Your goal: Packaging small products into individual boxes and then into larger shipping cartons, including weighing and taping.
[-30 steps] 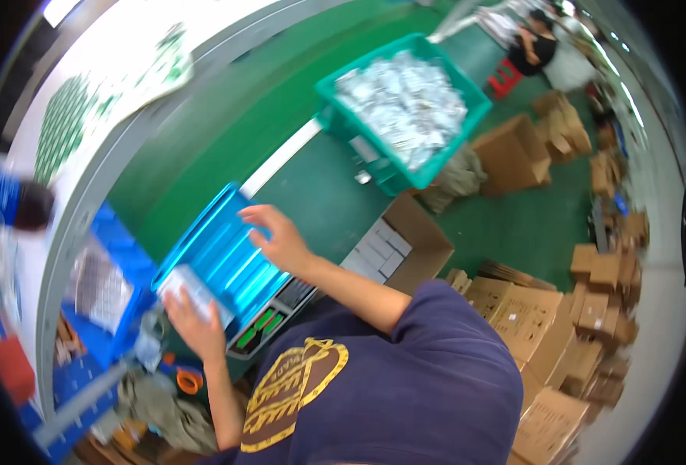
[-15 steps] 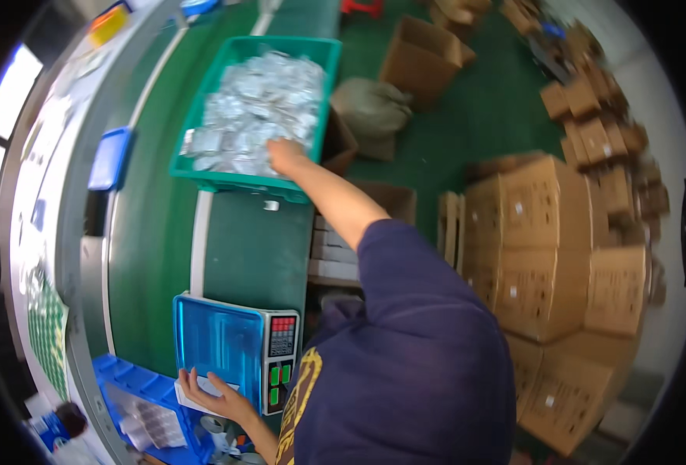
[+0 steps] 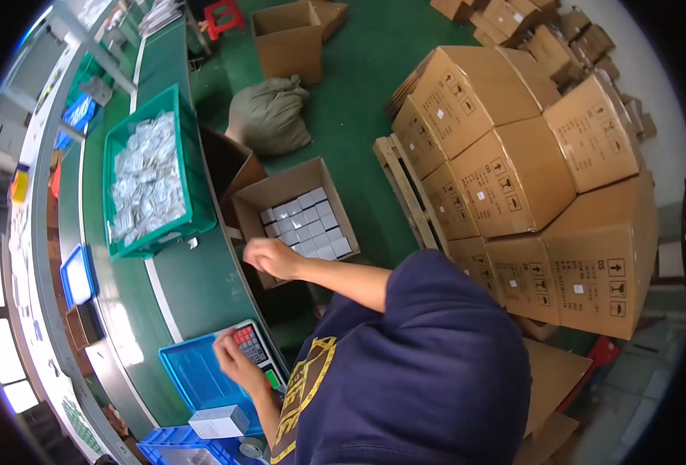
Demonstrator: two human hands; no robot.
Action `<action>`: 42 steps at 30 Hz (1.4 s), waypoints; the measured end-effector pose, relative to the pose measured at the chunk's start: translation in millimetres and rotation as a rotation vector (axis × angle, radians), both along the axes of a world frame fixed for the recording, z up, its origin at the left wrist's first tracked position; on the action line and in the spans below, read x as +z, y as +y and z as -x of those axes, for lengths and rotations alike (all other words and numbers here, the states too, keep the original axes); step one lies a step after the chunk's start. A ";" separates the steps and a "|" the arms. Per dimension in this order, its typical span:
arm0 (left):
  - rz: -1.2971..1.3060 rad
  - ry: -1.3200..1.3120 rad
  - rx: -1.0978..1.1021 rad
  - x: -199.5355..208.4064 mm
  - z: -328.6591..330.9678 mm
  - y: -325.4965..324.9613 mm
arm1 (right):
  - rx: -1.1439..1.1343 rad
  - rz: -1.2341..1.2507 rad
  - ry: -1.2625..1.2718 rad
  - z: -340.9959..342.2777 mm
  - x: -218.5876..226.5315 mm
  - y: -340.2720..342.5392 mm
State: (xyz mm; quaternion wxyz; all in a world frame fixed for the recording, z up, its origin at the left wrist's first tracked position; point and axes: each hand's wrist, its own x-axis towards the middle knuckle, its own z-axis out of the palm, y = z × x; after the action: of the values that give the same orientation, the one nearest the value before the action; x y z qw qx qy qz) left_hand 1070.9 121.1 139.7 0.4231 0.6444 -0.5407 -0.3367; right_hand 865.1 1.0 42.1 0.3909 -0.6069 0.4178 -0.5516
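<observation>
My left hand (image 3: 238, 360) is over the weighing scale (image 3: 203, 370), beside its keypad, with the fingers curled in. Whether it holds anything is hidden. At the scale's near end lies a white box (image 3: 220, 422), apart from that hand. My right hand (image 3: 273, 258) hovers at the near left edge of an open carton (image 3: 251, 203), fingers closed; I cannot make out anything in them. Rows of small white boxes (image 3: 306, 223) fill the carton's bottom. A teal crate (image 3: 200, 182) of clear, silvery packets (image 3: 148, 182) stands farther along the green bench.
Large sealed cartons (image 3: 498, 182) are stacked on a wooden pallet (image 3: 405, 194) to the right. Beyond the open carton sit a tied sack (image 3: 269, 116) and a tall open carton (image 3: 289, 43). A blue bin (image 3: 176, 446) stands by the scale's near end.
My right hand has come out of the packets in the teal crate and back toward the open carton. My left hand has left the white box and curled its fingers. The view has swung right.
</observation>
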 end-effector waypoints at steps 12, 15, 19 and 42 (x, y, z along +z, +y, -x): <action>-0.532 -0.535 -0.805 -264.6 227.2 -67.4 | -0.049 -0.825 0.554 354.2 -151.8 92.9; -0.925 -0.333 -0.581 -333.6 264.8 -87.0 | 0.011 -0.917 0.507 446.6 -179.9 106.0; -0.867 -0.271 -0.379 -309.0 306.2 -114.0 | 0.048 -1.079 0.427 534.0 -145.0 82.5; -0.738 -0.069 -0.258 -263.8 429.8 -588.5 | -0.344 -1.401 -0.009 719.3 -260.8 -270.2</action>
State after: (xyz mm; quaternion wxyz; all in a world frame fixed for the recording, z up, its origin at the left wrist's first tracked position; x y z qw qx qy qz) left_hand 641.1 -467.4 -124.1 0.0985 0.6910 -0.4737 -0.5371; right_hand 145.8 -269.2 -218.7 0.5978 -0.1370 0.7614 -0.2100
